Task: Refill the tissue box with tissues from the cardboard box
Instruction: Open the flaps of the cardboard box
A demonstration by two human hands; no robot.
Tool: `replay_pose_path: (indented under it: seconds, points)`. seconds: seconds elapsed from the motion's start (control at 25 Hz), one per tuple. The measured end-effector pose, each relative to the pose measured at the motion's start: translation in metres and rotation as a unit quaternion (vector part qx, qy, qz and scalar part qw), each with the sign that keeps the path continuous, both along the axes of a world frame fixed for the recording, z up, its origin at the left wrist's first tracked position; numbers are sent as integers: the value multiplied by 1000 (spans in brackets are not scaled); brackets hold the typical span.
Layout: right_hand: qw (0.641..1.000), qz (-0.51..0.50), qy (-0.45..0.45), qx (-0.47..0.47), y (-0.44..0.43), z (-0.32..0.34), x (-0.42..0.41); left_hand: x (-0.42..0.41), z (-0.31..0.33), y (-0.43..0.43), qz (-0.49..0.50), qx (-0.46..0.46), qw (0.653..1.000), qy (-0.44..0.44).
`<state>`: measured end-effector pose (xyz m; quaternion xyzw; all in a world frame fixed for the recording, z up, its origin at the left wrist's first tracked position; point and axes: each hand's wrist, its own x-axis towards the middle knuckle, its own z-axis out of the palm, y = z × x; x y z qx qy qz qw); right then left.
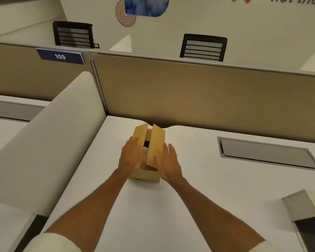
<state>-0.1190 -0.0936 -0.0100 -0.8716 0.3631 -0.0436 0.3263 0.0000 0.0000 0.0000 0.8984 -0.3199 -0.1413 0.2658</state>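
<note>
Two bare hands reach out over the white desk [189,206] to a small cardboard box [149,157] that stands near the desk's far edge, just before the tan partition [189,91]. The left hand [132,157] lies flat, fingers spread and extended, against the box's left flap; the right hand [168,163] is likewise open, fingers straight, its palm resting on the right flap. Neither grips anything. Both flaps stand up and lean toward each other (a dark gap shows between them, contents not discernible). To the right, a grey cable hatch [265,153] is set into the desk, well apart from the box. At the lower right edge sits a grey open-topped container [298,206], only partly in view. A curved white divider [49,142] rises on the left. Beyond the partition stand two black mesh chairs [203,48].
</note>
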Motion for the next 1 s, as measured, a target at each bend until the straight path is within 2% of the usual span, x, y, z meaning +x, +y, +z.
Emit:
replay_pose_path:
  seconds: [0.2, 0.4, 0.52, 0.64, 0.76, 0.84, 1.0]
  points:
    - [998, 12, -14, 52, -3, 0, 32, 23, -13, -23, 72, -14, 988, 133]
    - [997, 12, -28, 75, 0, -4, 43, 28, -13, -26, 72, 50, 995, 55]
    - [982, -52, -121, 137, -5, -2, 36, 43, -9, -17, 38, 0, 996, 81]
    - [940, -98, -240, 220, -14, -2, 17, 67, 4, 4, -25, -54, 988, 142]
    - [914, -148, -295, 235, -26, 0, -1, 89, 7, 28, -36, -55, 989, 131]
    - [927, -166, -263, 208, -34, -4, -12, 98, 1, 42, -18, -54, 992, 117]
    - [982, -115, -87, 120, -46, -28, -29, 104, -25, 61, -3, -11, 999, 31]
